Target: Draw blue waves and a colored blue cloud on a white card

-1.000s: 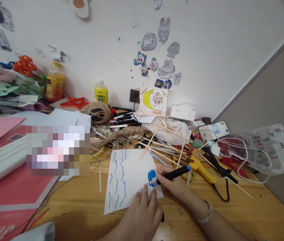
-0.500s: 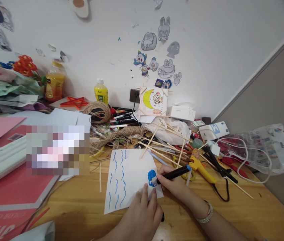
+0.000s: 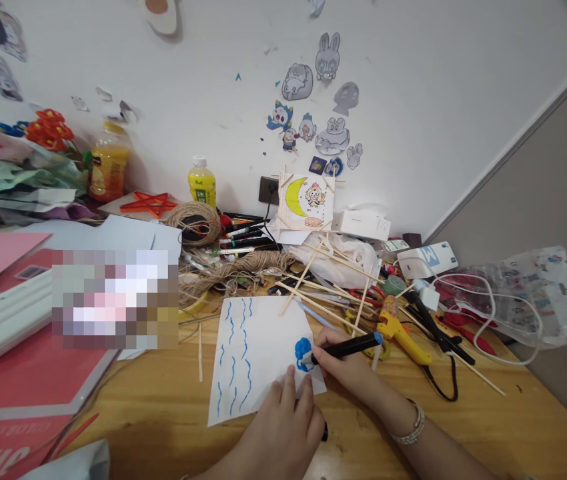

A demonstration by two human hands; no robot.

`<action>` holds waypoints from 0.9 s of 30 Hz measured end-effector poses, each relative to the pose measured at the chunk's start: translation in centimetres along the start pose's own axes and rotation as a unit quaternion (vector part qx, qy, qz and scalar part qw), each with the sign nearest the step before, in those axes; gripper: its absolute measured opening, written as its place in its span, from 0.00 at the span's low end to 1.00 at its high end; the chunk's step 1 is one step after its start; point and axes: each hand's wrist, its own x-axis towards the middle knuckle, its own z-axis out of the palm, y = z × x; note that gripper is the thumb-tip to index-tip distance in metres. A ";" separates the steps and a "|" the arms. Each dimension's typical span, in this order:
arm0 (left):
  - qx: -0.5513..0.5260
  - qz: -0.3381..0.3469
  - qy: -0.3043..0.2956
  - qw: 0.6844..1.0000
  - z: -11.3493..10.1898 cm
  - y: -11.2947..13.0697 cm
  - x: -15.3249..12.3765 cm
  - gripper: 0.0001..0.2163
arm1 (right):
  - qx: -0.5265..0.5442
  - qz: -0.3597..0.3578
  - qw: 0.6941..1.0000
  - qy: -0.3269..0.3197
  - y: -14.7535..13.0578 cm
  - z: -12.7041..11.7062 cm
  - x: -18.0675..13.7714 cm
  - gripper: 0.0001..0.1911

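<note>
A sheet of white paper (image 3: 268, 340) lies on the wooden table, with wavy blue lines down its left side. Near its right edge is a blue cloud-like shape (image 3: 303, 353), partly filled in. My right hand (image 3: 346, 367) grips a black marker (image 3: 351, 347) with a blue end, its tip on that shape. My left hand (image 3: 286, 417) rests with fingers spread on the paper's lower right, just below the shape. A black cap-like piece (image 3: 324, 432) shows partly from behind my left hand.
Thin wooden sticks (image 3: 321, 303) lie crossed behind the paper. A yellow glue gun (image 3: 403, 333) and a white cable (image 3: 488, 300) are to the right. Twine (image 3: 243, 267), pens and two bottles stand or lie at the back. Red folders (image 3: 28, 367) cover the left.
The marker has shifted very slightly within the blue shape, its tip still on the paper. My left hand stays in place.
</note>
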 end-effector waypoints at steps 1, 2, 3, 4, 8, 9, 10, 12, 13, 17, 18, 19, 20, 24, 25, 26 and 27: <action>-0.001 -0.001 -0.001 1.000 0.1 0.0 0.0 0.14 | 0.001 0.001 1.000 -0.001 0.0 0.0 0.0 0.15; 0.000 -0.001 0.001 1.000 0.2 0.0 0.0 0.14 | 0.004 0.003 1.000 -0.004 0.0 0.0 0.0 0.15; 0.003 -0.003 0.006 1.000 0.3 0.0 0.0 0.14 | 0.007 0.005 1.000 -0.008 0.0 0.0 0.0 0.15; 0.006 -0.004 0.012 1.000 0.4 0.0 0.0 0.14 | 0.009 0.007 1.000 -0.010 0.1 0.0 0.0 0.15; 0.016 -0.007 0.034 0.999 0.5 0.2 -0.1 0.14 | 0.004 0.008 1.000 -0.007 0.1 0.0 0.0 0.15; 0.017 -0.009 0.036 0.999 0.5 0.2 -0.1 0.14 | 0.005 0.007 1.000 -0.007 0.1 0.0 0.0 0.16; 0.018 -0.009 0.037 0.999 0.5 0.2 -0.1 0.14 | 0.007 0.005 1.000 -0.007 0.1 0.0 0.0 0.16; 0.017 -0.010 0.037 0.999 0.5 0.2 -0.1 0.14 | 0.009 0.003 1.000 -0.004 0.1 0.0 0.0 0.15; 0.016 -0.009 0.035 0.999 0.4 0.2 -0.1 0.14 | 0.007 0.002 1.000 -0.001 0.1 0.0 0.0 0.15; 0.015 -0.004 0.029 0.999 0.3 0.2 -0.2 0.14 | -0.004 -0.006 1.000 -0.002 0.0 0.0 0.0 0.14; 0.015 -0.004 0.030 0.999 0.3 0.2 -0.2 0.14 | -0.007 -0.008 1.000 -0.001 0.0 0.0 0.0 0.14; 0.015 -0.005 0.032 0.999 0.3 0.2 -0.2 0.14 | -0.010 -0.008 1.000 0.000 0.0 0.0 0.0 0.14; 0.015 -0.005 0.033 0.999 0.4 0.2 -0.2 0.14 | -0.012 -0.007 1.000 -0.001 -0.1 0.0 0.0 0.14; 0.018 -0.004 0.041 0.999 0.6 0.2 -0.2 0.15 | -0.009 -0.006 1.000 -0.008 0.0 0.0 0.0 0.14; 0.019 -0.005 0.043 0.999 0.6 0.2 -0.2 0.15 | -0.010 -0.007 1.000 -0.005 0.0 0.0 0.0 0.14; 0.019 -0.006 0.044 0.999 0.7 0.2 -0.2 0.15 | -0.011 -0.008 1.000 -0.002 0.0 0.0 0.0 0.14; 0.019 -0.008 0.045 0.999 0.7 0.2 -0.3 0.15 | -0.013 -0.008 1.000 -0.001 0.0 0.0 0.0 0.13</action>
